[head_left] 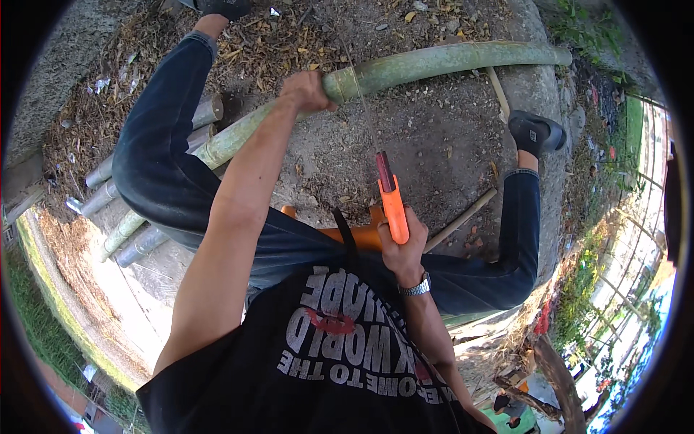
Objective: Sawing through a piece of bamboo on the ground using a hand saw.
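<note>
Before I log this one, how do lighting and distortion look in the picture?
Head view: fisheye bends the surroundings toward a black rim; lower left, sunlit ground washes out to near white; the green bamboo pole and orange-handled handsaw sit in softer shade, though the blade reads only as a faint line.

Worn are a printed black shirt [318, 369], dark jeans [163, 181], shoes [536, 132] and 1 silver watch [415, 287].

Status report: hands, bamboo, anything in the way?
Left hand on bamboo, close to saw blade. Right hand gripping orange handle. Blade across bamboo; cut depth unclear. Stick on ground, off blade's line.
</note>
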Demonstrator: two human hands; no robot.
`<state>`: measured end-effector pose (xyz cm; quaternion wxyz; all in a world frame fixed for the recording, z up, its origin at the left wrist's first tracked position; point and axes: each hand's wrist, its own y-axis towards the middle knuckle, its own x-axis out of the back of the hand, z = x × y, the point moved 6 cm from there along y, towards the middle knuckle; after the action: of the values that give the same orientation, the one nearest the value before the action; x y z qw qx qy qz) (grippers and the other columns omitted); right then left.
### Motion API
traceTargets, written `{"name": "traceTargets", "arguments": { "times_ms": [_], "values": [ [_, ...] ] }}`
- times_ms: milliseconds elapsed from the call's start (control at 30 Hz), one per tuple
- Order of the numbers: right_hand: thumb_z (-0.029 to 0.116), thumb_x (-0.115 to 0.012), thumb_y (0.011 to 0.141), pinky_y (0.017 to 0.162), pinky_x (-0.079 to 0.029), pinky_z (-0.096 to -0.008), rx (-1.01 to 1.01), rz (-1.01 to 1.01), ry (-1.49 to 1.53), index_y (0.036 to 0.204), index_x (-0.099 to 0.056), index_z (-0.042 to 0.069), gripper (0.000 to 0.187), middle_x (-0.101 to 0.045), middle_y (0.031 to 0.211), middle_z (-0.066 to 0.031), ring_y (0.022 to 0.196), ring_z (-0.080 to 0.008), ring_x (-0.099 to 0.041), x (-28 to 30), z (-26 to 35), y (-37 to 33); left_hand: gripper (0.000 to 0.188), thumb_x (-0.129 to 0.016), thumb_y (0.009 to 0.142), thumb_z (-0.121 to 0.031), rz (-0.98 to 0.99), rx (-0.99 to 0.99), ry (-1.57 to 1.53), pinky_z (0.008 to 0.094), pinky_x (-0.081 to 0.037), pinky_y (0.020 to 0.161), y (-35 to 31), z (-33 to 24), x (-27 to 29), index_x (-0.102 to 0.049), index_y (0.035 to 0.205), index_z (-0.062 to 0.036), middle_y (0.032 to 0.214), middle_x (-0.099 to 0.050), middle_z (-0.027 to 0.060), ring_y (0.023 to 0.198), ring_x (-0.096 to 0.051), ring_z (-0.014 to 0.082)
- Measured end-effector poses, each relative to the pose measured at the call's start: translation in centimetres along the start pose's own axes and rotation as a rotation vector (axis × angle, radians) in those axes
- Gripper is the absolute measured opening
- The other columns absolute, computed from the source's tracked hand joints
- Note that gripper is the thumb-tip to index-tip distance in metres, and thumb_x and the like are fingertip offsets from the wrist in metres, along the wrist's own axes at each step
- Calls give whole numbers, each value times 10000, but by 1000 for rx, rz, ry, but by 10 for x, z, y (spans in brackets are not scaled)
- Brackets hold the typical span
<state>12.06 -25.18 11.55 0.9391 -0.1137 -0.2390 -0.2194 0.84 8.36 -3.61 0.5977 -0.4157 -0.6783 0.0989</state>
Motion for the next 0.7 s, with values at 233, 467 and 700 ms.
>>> {"name": "traceTargets", "arguments": {
  "times_ms": [233,467,700],
  "values": [
    [69,-735,761,638,-557,-376,30,99,8,1008,-678,-1,264,-673,745,-140,627,-309,-690,-59,41,-13,755,-894,737,-517,52,50,-17,411,-575,1010,-9,-18,0,-690,1281,-33,1235,-750,178,1130,-731,294],
    [21,-697,778,493,-419,-293,-383,175,497,877,-613,-32,141,-590,688,-52,502,-146,-526,51,60,37,758,-903,738,-478,-56,39,-57,444,-568,1005,-25,-27,-5,-620,1292,-44,1205,-737,206,1132,-722,342],
    [-22,-600,799,494,-378,-275,-44,-343,419,875,-590,-42,79,-576,708,-88,511,-117,-475,210,99,50,900,-946,676,-374,-467,4,29,493,-519,1078,-61,-36,-50,-497,1376,-29,1273,-636,239,1235,-632,417]
  ]
}}
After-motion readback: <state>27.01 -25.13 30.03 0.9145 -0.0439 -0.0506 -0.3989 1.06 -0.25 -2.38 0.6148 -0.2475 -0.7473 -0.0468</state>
